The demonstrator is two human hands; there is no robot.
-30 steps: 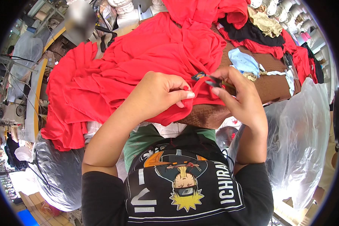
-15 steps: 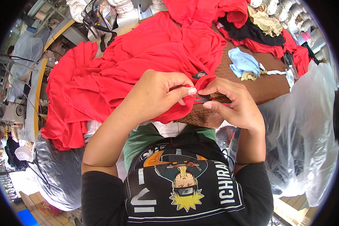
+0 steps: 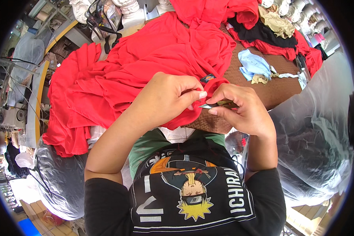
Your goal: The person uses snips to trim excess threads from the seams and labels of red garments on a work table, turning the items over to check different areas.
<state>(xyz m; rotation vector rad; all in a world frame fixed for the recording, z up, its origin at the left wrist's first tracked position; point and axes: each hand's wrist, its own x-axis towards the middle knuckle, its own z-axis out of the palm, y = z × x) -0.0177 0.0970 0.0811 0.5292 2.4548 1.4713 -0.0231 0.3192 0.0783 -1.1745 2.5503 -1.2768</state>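
A big red garment (image 3: pixel 145 67) lies heaped over a brown table (image 3: pixel 279 88). My left hand (image 3: pixel 167 98) pinches a fold of its red cloth near a small dark label (image 3: pixel 207 78). My right hand (image 3: pixel 242 110) grips a small metal thread snipper (image 3: pixel 213 105), its tip pointing left and touching the pinched fold right by my left fingertips. Both hands are close together just above my chest.
More red and black garments (image 3: pixel 263 37) pile at the back of the table, with a light blue cloth scrap (image 3: pixel 253 65) beside them. Large clear plastic bags (image 3: pixel 314 129) stand at my right and lower left (image 3: pixel 59 181). Sewing machines (image 3: pixel 10 114) sit far left.
My hands have dropped slightly and drawn closer together. The right hand has turned so the snipper tip now meets the fold held by my left fingers.
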